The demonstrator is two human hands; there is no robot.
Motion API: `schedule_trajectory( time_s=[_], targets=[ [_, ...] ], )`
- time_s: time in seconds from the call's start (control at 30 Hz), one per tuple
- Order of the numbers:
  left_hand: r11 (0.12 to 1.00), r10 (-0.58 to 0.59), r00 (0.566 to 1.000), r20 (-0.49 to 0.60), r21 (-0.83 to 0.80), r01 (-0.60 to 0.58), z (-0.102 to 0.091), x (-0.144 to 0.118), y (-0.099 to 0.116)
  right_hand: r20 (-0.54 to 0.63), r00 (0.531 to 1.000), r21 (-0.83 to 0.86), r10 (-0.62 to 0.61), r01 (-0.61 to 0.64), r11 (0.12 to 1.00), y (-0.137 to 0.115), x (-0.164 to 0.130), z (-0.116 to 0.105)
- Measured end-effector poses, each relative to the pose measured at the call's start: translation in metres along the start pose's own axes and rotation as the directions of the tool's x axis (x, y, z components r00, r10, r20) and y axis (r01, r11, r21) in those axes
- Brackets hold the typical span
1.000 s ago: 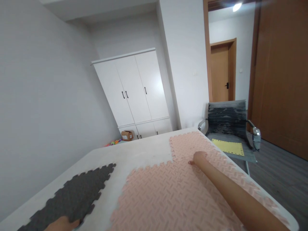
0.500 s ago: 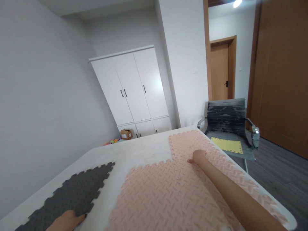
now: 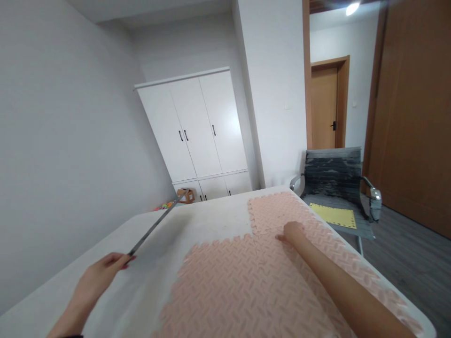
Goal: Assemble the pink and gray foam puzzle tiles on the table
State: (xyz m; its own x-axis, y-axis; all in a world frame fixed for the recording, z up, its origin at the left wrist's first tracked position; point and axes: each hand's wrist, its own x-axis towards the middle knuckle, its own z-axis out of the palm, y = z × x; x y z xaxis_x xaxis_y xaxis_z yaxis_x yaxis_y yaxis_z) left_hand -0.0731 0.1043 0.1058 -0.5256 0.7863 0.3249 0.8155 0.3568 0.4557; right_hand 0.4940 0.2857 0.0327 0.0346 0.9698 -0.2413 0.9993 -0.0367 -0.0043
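Observation:
My left hand (image 3: 107,267) pinches a dark grey foam mat tile (image 3: 155,228) by its edge, thumb on the near side. The tile is lifted off the table and seen almost edge-on, like a thin slanting strip. My right hand (image 3: 293,233) is closed at the edge of a pink foam mat tile (image 3: 225,281), near where several pink tiles meet. Its thumb points left; the other fingers are curled and mostly hidden. Another pink tile (image 3: 271,211) lies flat beyond that hand, with toothed edges.
The white table (image 3: 207,218) has its right edge beside the pink tiles. Past it stands a grey chair (image 3: 333,173) with a yellow sheet (image 3: 333,216) on the seat. A cardboard box (image 3: 188,195) and white cabinet (image 3: 197,126) are at the back.
My left hand has raised the dark grey tile from flat on the table to edge-on, moving up. My right hand stays in place at the pink tiles.

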Motion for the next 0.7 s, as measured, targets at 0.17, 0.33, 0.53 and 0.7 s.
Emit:
schedule_trajectory(
  time_s=[0.17, 0.33, 0.53, 0.7],
  targets=[
    [0.907, 0.378, 0.871, 0.313, -0.313, -0.282, 0.051, -0.002, 0.074, -0.022, 1.000, -0.002, -0.003, 0.003, 1.000, 0.001, -0.004, 0.000],
    [0.883, 0.467, 0.774, 0.427, -0.277, -0.379, 0.112, -0.001, 0.102, -0.035, 0.999, -0.002, 0.002, -0.002, 1.000, 0.000, -0.010, -0.002],
    [0.916, 0.391, 0.803, 0.449, -0.100, -0.389, 0.145, -0.004, 0.106, -0.059, 0.998, -0.018, -0.025, 0.024, 1.000, 0.001, -0.013, -0.005],
    [0.902, 0.402, 0.810, 0.426, -0.031, -0.431, 0.151, -0.010, 0.109, -0.064, 0.995, -0.037, -0.070, 0.068, 0.997, 0.002, -0.016, -0.009]
  ],
)
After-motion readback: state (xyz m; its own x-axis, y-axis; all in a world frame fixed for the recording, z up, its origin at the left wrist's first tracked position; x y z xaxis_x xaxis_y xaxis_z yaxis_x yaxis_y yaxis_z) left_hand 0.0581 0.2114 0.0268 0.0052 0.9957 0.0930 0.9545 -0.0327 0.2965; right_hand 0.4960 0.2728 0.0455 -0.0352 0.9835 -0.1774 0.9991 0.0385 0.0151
